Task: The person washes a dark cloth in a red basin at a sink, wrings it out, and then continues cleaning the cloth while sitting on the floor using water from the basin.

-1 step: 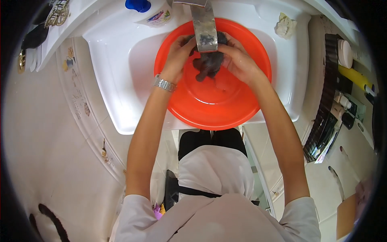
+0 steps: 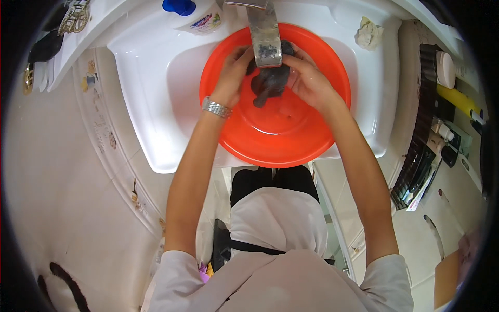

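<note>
A dark grey wet cloth (image 2: 271, 83), bunched up so that I cannot tell what kind of garment it is, hangs inside a red-orange plastic basin (image 2: 275, 148). My left hand (image 2: 234, 75) grips its left side with curled fingers, their tips partly behind the metal faucet (image 2: 265, 36). On the other side, my right hand (image 2: 310, 80) pinches the cloth between thumb and fingers. The faucet's wide spout covers the middle of the cloth, and a narrow end dangles toward the basin's bottom. A metal watch (image 2: 216, 107) circles my left wrist.
The basin rests in a white washbasin (image 2: 148, 104). A white bottle with a blue cap (image 2: 179, 6) stands at the back left. A crumpled pale lump (image 2: 369, 34) lies on the back right ledge. Along the right, a dark woven tray (image 2: 416, 125) borders several toiletries.
My left hand and wrist have shifted slightly right, toward the faucet. The cloth's hanging end sits a little lower and further right. My right hand has barely moved.
</note>
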Tool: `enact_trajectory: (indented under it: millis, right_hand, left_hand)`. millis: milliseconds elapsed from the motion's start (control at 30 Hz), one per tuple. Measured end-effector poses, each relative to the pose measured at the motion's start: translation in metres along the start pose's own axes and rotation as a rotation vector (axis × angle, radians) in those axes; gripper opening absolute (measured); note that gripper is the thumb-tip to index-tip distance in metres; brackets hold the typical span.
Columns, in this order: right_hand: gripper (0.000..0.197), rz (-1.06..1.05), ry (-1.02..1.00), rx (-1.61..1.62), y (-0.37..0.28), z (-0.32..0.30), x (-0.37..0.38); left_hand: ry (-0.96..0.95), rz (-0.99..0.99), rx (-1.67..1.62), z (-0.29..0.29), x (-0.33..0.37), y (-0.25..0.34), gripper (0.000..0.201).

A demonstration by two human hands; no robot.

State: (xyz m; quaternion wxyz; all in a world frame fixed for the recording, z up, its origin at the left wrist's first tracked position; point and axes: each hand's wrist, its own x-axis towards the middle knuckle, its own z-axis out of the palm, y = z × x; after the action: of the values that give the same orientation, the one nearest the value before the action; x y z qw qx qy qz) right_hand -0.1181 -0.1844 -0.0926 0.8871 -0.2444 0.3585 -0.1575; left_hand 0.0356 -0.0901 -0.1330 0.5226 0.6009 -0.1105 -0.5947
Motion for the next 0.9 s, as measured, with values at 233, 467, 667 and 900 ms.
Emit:
enact_trajectory:
  millis: [233, 467, 667, 900]
  right_hand:
    - [0.023, -0.047, 0.372, 0.207, 0.033, -0.001, 0.025]
    - [0.037, -0.158, 0.877, -0.538, 0.079, -0.019, 0.054]
    - [0.048, 0.086, 0.843, -0.984, 0.099, -0.041, 0.065]
    - [0.026, -0.172, 0.609, -0.583, 0.103, -0.065, 0.063]
  left_hand:
    - [-0.134, -0.235, -0.299, 0.032, 0.004, -0.033, 0.043]
    - [0.329, 0.281, 0.338, 0.058, 0.019, -0.075, 0.032]
    - [0.297, -0.080, 0.274, 0.066, 0.011, -0.050, 0.027]
    - [0.288, -0.084, 0.338, 0.082, 0.013, -0.054, 0.027]
